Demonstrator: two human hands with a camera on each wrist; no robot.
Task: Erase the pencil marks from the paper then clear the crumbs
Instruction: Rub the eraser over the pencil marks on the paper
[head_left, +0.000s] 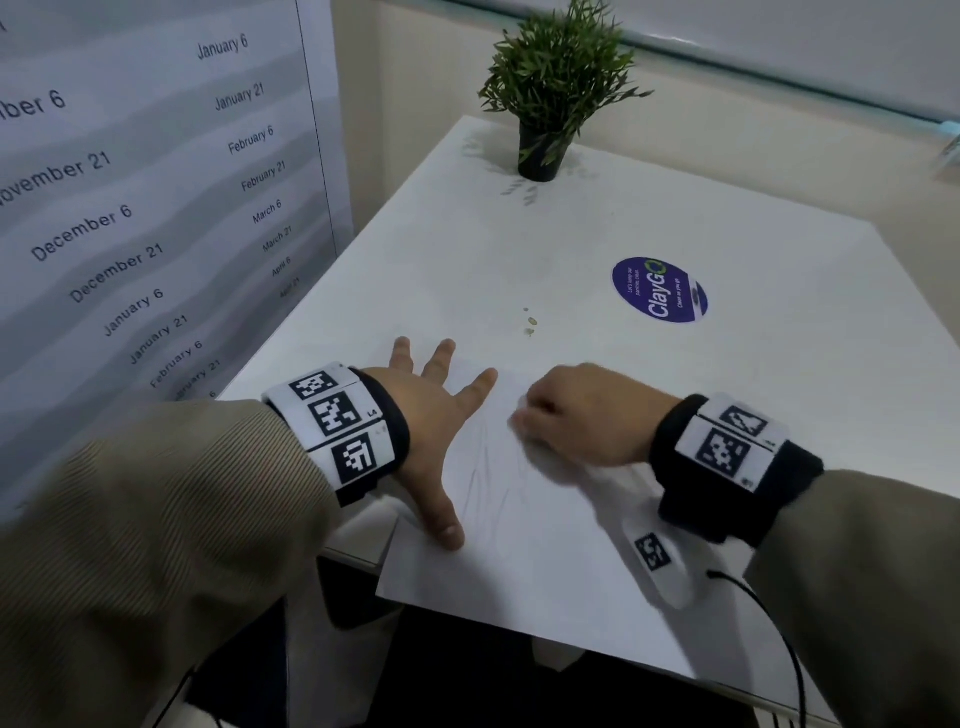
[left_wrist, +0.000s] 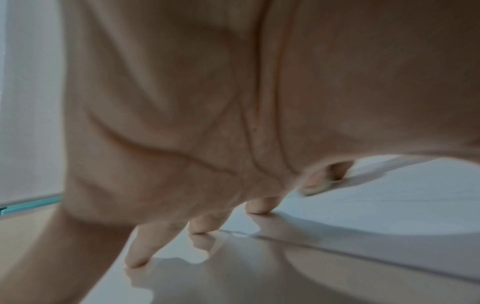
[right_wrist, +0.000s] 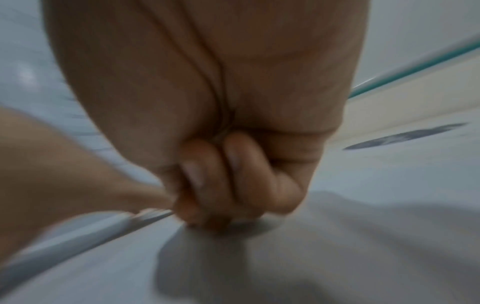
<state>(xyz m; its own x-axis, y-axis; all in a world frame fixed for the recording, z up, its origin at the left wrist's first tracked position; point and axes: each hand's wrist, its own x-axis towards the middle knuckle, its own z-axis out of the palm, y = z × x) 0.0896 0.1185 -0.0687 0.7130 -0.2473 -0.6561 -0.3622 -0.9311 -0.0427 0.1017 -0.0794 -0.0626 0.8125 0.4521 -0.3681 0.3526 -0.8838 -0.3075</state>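
Erasing is in progress. The left hand (head_left: 431, 415), fingers spread, pins the paper (head_left: 519, 545); the right hand (head_left: 582, 415), curled, rubs it with a small eraser (left_wrist: 315, 188). Faint pencil marks (head_left: 483, 467) remain; crumb clearing is pending.

Two forearms in tan sleeves reach forward, each wrist wrapped in a black band with white coded tags. The left hand (head_left: 436, 415) lies flat, palm down, fingers (head_left: 439, 358) spread and straight, thumb stretched back toward the body. The right hand (head_left: 576, 415) is curled into a loose fist, knuckles up, fingertips (right_wrist: 207, 185) tucked under and pressed downward; it is blurred
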